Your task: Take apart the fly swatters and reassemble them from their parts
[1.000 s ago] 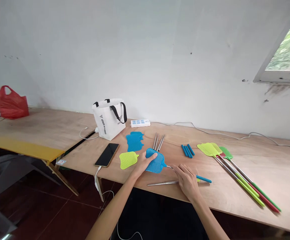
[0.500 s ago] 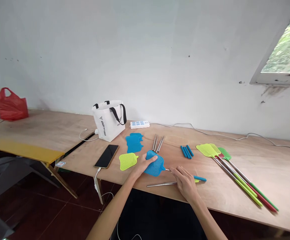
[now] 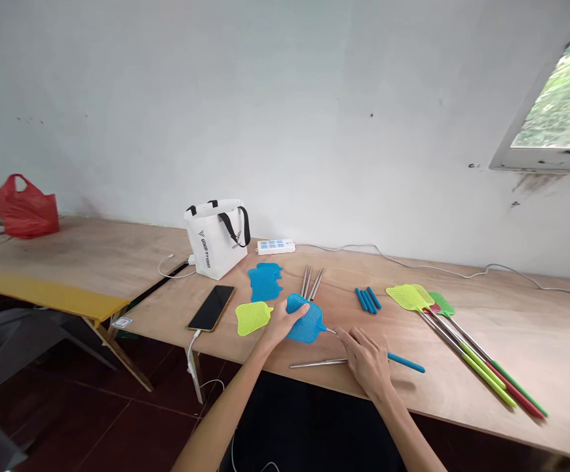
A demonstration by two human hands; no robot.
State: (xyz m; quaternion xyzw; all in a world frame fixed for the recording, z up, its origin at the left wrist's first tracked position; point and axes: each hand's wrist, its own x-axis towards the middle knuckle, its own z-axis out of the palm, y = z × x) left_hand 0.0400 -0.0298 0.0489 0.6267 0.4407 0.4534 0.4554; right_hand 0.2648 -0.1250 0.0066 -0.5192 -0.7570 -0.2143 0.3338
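My left hand (image 3: 283, 325) grips the mesh head of a blue fly swatter (image 3: 306, 322), thumb on top. At the neck, my right hand (image 3: 366, 357) is closed around its thin metal rod, and the blue grip juts out past that hand to the right. Beneath the right hand lies another metal rod (image 3: 317, 363) on the table, its right end hidden. A loose yellow-green swatter head (image 3: 254, 318) rests left of the left hand, with several blue swatter heads (image 3: 265, 283) stacked behind it.
Several metal rods (image 3: 312, 283) and blue handle grips (image 3: 367, 300) lie further back. Whole swatters (image 3: 466, 347) in yellow-green, red and green are at right. A phone (image 3: 211, 308), a white bag (image 3: 216, 246) and a power strip (image 3: 276, 246) stand on the table (image 3: 525, 341).
The swatter's blue grip now reaches further right and tilts lower. The yellow-green end seen beside my right hand is now hidden. Both hands keep their hold.
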